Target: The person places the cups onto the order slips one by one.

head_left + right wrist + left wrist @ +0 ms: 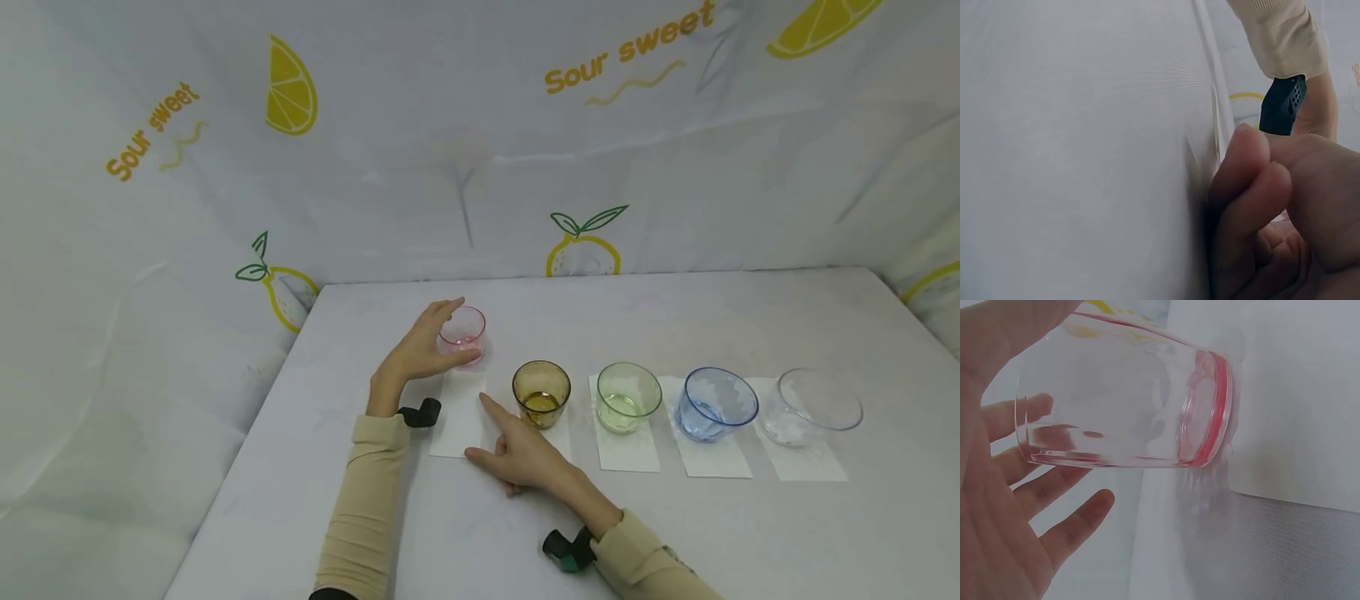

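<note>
My left hand [425, 346] holds a pink-tinted glass [462, 337], thumb at the front and fingers behind it. In the left wrist view the clear-sided glass [1122, 394] has a red-pink base, and the little finger points away from it. The glass stands behind a white card [459, 417]. At this card's right side is my right hand [528, 454], index finger and thumb extended, the other fingers bent underneath. Its index tip lies by the card's right edge and its thumb tip near the front edge. Contact with the card cannot be told for certain.
Right of the hands, a row of glasses stands on white cards: amber [542, 396], green [628, 398], blue [716, 406] and colourless [810, 408]. The amber glass is close behind my right hand. A white lemon-printed curtain [450, 167] hangs behind the white table [300, 500].
</note>
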Action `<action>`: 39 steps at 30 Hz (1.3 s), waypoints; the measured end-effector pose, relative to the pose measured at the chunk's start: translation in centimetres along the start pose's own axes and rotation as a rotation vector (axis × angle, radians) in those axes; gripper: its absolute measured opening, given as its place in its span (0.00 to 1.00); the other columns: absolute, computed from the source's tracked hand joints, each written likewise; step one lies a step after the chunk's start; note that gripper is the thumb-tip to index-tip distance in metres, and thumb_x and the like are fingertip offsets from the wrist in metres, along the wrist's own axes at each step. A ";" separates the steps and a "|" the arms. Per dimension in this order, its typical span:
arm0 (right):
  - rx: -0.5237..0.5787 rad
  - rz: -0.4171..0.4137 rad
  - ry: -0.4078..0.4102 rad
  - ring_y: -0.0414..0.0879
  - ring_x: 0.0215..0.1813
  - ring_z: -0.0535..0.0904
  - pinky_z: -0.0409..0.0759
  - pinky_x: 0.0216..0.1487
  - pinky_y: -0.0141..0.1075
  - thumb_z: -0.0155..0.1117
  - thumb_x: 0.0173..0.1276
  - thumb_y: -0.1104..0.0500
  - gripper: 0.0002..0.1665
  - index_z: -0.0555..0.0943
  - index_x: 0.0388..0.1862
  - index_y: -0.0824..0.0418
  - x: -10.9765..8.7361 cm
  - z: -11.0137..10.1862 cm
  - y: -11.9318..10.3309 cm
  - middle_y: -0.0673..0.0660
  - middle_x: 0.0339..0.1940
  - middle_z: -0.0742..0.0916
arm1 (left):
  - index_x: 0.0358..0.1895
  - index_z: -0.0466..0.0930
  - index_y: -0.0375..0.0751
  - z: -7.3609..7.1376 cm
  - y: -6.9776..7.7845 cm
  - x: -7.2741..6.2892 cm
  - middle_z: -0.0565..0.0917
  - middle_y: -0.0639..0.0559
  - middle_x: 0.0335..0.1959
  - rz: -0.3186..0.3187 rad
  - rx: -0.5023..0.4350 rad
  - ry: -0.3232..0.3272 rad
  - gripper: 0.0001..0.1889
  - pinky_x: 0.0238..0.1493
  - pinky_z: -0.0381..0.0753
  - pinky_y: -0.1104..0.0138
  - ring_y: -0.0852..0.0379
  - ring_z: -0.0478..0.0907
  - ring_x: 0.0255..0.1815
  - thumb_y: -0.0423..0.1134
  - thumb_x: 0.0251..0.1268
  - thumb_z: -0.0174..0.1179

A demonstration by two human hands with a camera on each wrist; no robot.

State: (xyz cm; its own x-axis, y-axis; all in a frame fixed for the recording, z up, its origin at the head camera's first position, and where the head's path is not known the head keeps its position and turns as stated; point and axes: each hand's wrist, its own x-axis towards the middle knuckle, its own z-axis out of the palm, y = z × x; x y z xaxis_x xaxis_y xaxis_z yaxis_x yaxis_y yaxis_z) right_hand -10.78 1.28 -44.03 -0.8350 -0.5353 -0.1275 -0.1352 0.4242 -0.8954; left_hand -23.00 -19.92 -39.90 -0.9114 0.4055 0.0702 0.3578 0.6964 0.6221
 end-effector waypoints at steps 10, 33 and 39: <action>0.009 0.002 0.026 0.33 0.07 0.70 0.65 0.13 0.30 0.68 0.72 0.53 0.49 0.54 0.82 0.67 0.1 0.3 0.1 0.46 0.08 0.75 | 0.81 0.54 0.40 0.2 0.1 0.0 0.64 0.39 0.77 -0.011 0.010 -0.019 0.49 0.73 0.71 0.44 0.40 0.70 0.72 0.51 0.63 0.71; -0.040 0.009 0.057 0.32 0.05 0.69 0.66 0.10 0.29 0.67 0.72 0.57 0.46 0.56 0.80 0.72 0.4 0.6 -0.1 0.45 0.06 0.74 | 0.78 0.61 0.34 -0.1 0.2 0.0 0.71 0.36 0.72 0.004 0.035 0.014 0.44 0.65 0.79 0.45 0.38 0.76 0.65 0.49 0.64 0.70; -0.040 0.012 0.059 0.33 0.05 0.69 0.66 0.09 0.29 0.67 0.72 0.57 0.46 0.57 0.80 0.72 0.4 0.6 -0.1 0.45 0.06 0.74 | 0.76 0.64 0.36 -0.6 0.2 -0.3 0.72 0.36 0.71 0.010 0.010 0.026 0.43 0.63 0.79 0.45 0.36 0.77 0.64 0.50 0.63 0.72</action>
State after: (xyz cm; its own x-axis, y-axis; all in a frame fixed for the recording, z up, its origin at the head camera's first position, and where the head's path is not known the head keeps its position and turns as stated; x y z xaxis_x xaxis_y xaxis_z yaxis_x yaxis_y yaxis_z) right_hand -10.80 0.55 -44.31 -0.8663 -0.4869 -0.1115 -0.1458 0.4600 -0.8758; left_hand -22.77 -20.23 -39.28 -0.9127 0.3969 0.0970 0.3690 0.6984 0.6132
